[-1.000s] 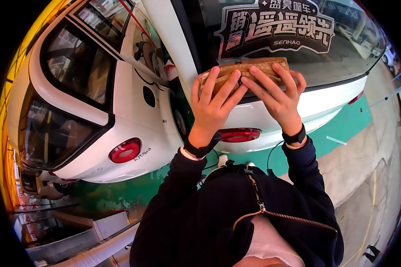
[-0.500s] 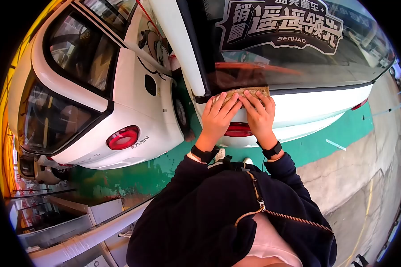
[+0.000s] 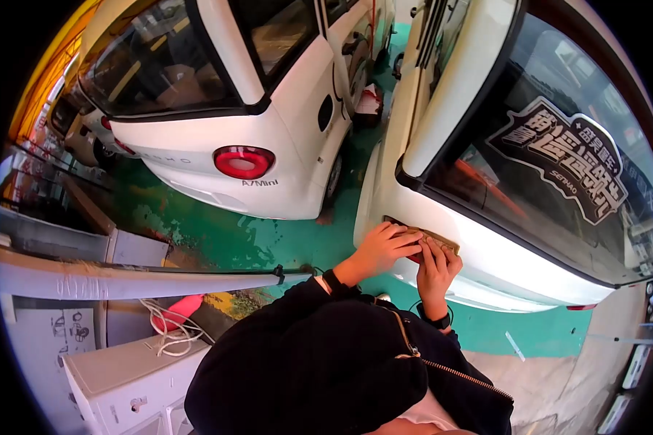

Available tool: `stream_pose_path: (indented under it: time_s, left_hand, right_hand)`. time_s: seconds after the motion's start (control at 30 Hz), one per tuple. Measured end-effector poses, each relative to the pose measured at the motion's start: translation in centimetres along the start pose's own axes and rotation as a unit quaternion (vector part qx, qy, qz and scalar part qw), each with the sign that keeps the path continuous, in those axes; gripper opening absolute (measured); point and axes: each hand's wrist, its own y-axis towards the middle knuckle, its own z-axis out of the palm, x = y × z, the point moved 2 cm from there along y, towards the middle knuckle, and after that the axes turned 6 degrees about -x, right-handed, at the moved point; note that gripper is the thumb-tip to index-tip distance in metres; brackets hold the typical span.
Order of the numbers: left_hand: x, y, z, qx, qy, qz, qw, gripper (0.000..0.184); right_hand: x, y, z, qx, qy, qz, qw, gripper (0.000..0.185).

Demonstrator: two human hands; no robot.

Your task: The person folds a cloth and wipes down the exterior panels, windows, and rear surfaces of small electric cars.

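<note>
A folded brown cloth lies against the white rear body of the right vehicle, below its rear window and over the red tail light, which is mostly covered. My left hand presses on the cloth's left part, fingers bent round it. Close beside it, my right hand grips the lower edge of the cloth with its fingertips. A black band circles each wrist. The rear window carries a dark sticker with white lettering.
Another white vehicle with a red tail light stands at the left. A long pale beam crosses the lower left, above a white box with a coiled white cable. The floor is green.
The view has swung left. Both hands have moved with the cloth from the glass, down past the window's lower edge, to the body at the tail light.
</note>
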Motion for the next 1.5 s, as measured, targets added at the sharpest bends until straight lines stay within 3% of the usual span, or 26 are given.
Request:
stream_pose_path:
  time_s: [0.03, 0.07, 0.13, 0.17, 0.33, 0.43, 0.47, 0.53, 0.57, 0.6, 0.67, 0.7, 0.73, 0.83, 0.87, 0.93, 0.97, 1.0, 1.07, 1.1, 1.13, 1.2, 1.33, 1.5]
  left_hand:
    - [0.5, -1.1, -0.2, 0.049, -0.060, -0.016, 0.997, 0.033]
    - [1.3, -2.0, -1.1, 0.035, -0.032, -0.044, 0.998, 0.033]
    - [1.7, -4.2, -2.6, 0.125, -0.148, -0.048, 0.980, 0.031]
    - [1.8, -4.9, -3.4, 0.177, -0.138, -0.075, 0.972, 0.033]
    - [3.3, -8.2, -6.4, 0.124, -0.125, -0.181, 0.968, 0.042]
    - [3.9, -10.2, -8.6, 0.061, -0.151, -0.310, 0.936, 0.043]
    - [3.4, -11.0, -9.7, 0.044, -0.135, -0.315, 0.938, 0.043]
    - [2.9, -13.0, -11.5, -0.035, -0.193, -0.440, 0.876, 0.046]
    - [2.7, -14.0, -12.1, -0.114, -0.210, -0.475, 0.847, 0.054]
    - [2.0, -14.9, -13.0, -0.126, -0.198, -0.488, 0.840, 0.054]
    - [-0.1, -17.9, -14.1, -0.149, -0.295, -0.716, 0.615, 0.063]
    - [-0.9, -20.0, -13.8, -0.170, -0.386, -0.699, 0.577, 0.065]
    - [-2.4, -21.2, -14.0, -0.179, -0.383, -0.710, 0.563, 0.065]
    - [-5.7, -24.2, -15.0, -0.236, -0.281, -0.744, 0.559, 0.062]
    - [-6.6, -25.0, -15.7, -0.211, -0.182, -0.771, 0.572, 0.059]
    - [-9.5, -26.1, -16.0, -0.149, 0.008, -0.806, 0.572, 0.052]
    - [-10.3, -26.6, -15.7, -0.173, 0.045, -0.790, 0.587, 0.048]
    - [-10.9, -26.7, -16.0, -0.178, 0.048, -0.794, 0.579, 0.048]
    - [-11.8, -26.4, -16.6, -0.219, 0.041, -0.772, 0.595, 0.043]
    - [-11.7, -27.6, -16.3, -0.231, 0.064, -0.774, 0.586, 0.039]
    - [-11.6, -27.8, -16.9, -0.237, 0.063, -0.775, 0.582, 0.039]
    - [-11.2, -28.1, -18.3, -0.313, 0.024, -0.773, 0.551, 0.040]
    - [-9.3, -28.8, -20.0, -0.339, 0.001, -0.743, 0.577, 0.042]
    - [-8.2, -32.2, -23.0, -0.356, 0.002, -0.727, 0.587, 0.041]
  right_hand:
    - [0.1, -1.4, 0.3, 0.011, 0.023, -0.013, 1.000, 0.036]
    - [0.4, -2.4, 0.7, 0.026, 0.046, -0.026, 0.998, 0.035]
    - [1.8, -3.5, 1.3, 0.061, 0.052, -0.071, 0.994, 0.034]
    - [2.4, -3.7, 2.0, 0.062, 0.071, -0.089, 0.992, 0.034]
    - [5.3, 1.0, 4.6, 0.086, 0.174, -0.186, 0.963, 0.035]
    - [7.9, 3.9, 6.0, 0.122, 0.283, -0.233, 0.922, 0.037]
    - [8.8, 4.2, 6.8, 0.126, 0.309, -0.247, 0.910, 0.038]
    - [10.7, 4.6, 7.7, 0.128, 0.349, -0.287, 0.883, 0.038]
    - [11.8, 4.6, 7.9, 0.137, 0.368, -0.307, 0.867, 0.039]
    - [12.9, 4.7, 7.8, 0.144, 0.383, -0.316, 0.856, 0.039]
    - [15.3, 4.1, 7.2, 0.146, 0.390, -0.378, 0.827, 0.040]
    - [16.2, 3.3, 7.1, 0.149, 0.407, -0.392, 0.812, 0.039]
    - [17.0, 2.3, 7.1, 0.163, 0.418, -0.393, 0.803, 0.039]
    - [18.9, -1.7, 7.5, 0.205, 0.479, -0.360, 0.774, 0.038]
    - [19.7, -3.2, 7.7, 0.214, 0.487, -0.361, 0.766, 0.038]
    - [20.3, -5.9, 7.2, 0.344, 0.507, -0.341, 0.712, 0.040]
    - [20.6, -7.5, 7.5, 0.374, 0.517, -0.355, 0.684, 0.050]
    - [20.8, -8.4, 7.4, 0.378, 0.521, -0.360, 0.676, 0.050]
    - [20.9, -10.0, 7.4, 0.511, 0.452, -0.397, 0.614, 0.067]
    - [20.8, -10.3, 7.5, 0.530, 0.402, -0.454, 0.593, 0.081]
    - [20.7, -11.1, 8.4, 0.531, 0.399, -0.460, 0.590, 0.081]
    - [19.7, -13.5, 11.0, 0.616, 0.260, -0.467, 0.579, 0.084]
    - [22.2, -9.7, 10.8, 0.564, 0.269, -0.494, 0.604, 0.073]
    - [27.8, -9.1, 11.7, 0.581, 0.294, -0.428, 0.627, 0.058]
